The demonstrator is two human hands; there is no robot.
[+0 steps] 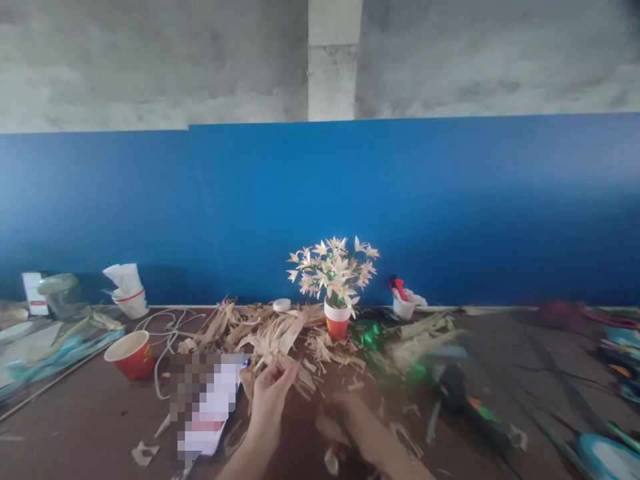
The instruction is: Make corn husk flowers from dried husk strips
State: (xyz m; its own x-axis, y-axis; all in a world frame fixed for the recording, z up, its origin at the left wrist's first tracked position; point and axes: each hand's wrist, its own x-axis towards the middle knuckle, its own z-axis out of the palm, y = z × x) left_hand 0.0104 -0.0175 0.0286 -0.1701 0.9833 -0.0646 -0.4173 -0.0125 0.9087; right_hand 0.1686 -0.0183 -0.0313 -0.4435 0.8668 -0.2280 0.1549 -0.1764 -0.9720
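My left hand (270, 393) is closed in a pinch at the near edge of a heap of dry corn husk (280, 337), with pale husk at its fingertips. Just to the right, my right hand (345, 423) is smeared by motion. A thin dark shape shows by its fingers, too blurred to name. Behind both hands stands a red and white paper cup (337, 323) holding a bunch of pale star-shaped flowers (335, 270). Cut husk scraps (333, 350) lie between the hands and this cup.
Left of my left hand lies a phone-like slab (210, 407), partly pixelated. Farther left are a red paper bowl (131, 355) and a white cable (167, 340). A black glue-gun-like tool (460, 397) lies to the right, near green foil (370, 335). A blue partition (240, 213) borders the back.
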